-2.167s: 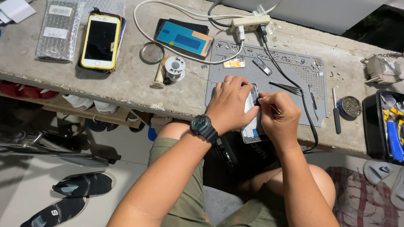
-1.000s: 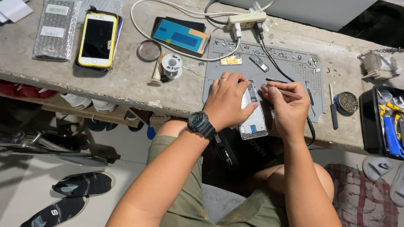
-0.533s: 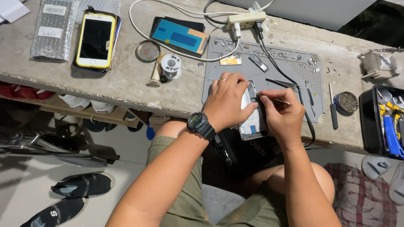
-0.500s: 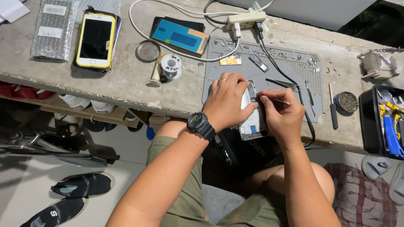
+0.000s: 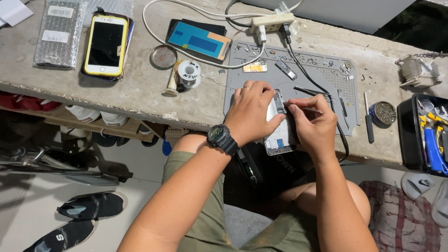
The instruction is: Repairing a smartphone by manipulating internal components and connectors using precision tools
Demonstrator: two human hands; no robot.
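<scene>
While the left hand point(image 5: 254, 112) presses its curled fingers down on an opened phone point(image 5: 279, 130) lying on the grey rubbery mat point(image 5: 305, 76), at the mat's near edge, the right hand point(image 5: 316, 125) pinches thin metal tweezers point(image 5: 304, 109) over it. Left of the mat on the rough concrete desk point(image 5: 136, 88) sits a solder spool point(image 5: 189, 71); right of it, a black box point(image 5: 429, 135) holds blue-handled tools.

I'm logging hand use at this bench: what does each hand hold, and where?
Left hand clamps the opened phone at its upper left edge; right hand pinches thin tweezers near their tip.
</scene>
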